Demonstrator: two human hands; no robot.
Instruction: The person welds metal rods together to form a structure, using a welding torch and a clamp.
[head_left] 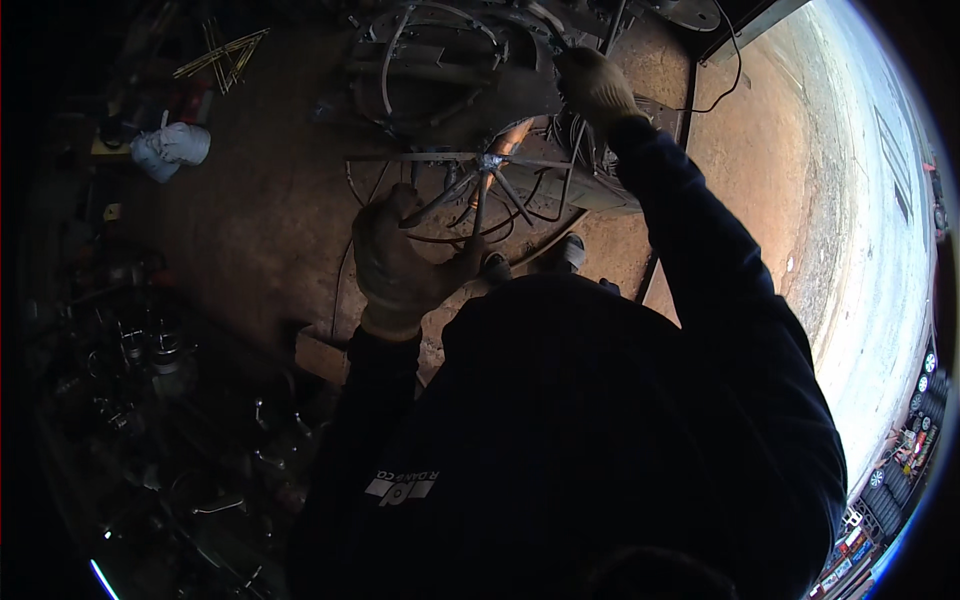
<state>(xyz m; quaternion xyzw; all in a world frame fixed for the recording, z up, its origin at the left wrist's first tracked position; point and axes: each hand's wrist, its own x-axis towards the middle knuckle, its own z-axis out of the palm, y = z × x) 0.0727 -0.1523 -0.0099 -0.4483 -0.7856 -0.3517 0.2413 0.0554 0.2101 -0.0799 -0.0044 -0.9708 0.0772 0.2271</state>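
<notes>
A frame of welded metal rods (pixel 508 190), its spokes spreading from a bright joint, stands upright in front of me. My left hand (pixel 405 255), in a work glove, cups its lower side, with thumb and fingers on either side of the spokes and seemingly in contact with them. Behind the joint runs a copper-coloured cylinder (pixel 513 138). Farther off and to the right, my gloved right hand (pixel 597 85) is closed round a bar-like metal tool (pixel 546 18); its working end is too unclear to name. A dark metal assembly with a curved hoop (pixel 388 65) lies beyond the frame.
Thin rods (pixel 228 55) lie crossed on the brown floor at far left, near a pale bundled bag (pixel 170 150). Dark metal parts (pixel 165 350) crowd the lower left. A cable (pixel 738 70) hangs at upper right. A cardboard piece (pixel 320 357) lies by my left forearm.
</notes>
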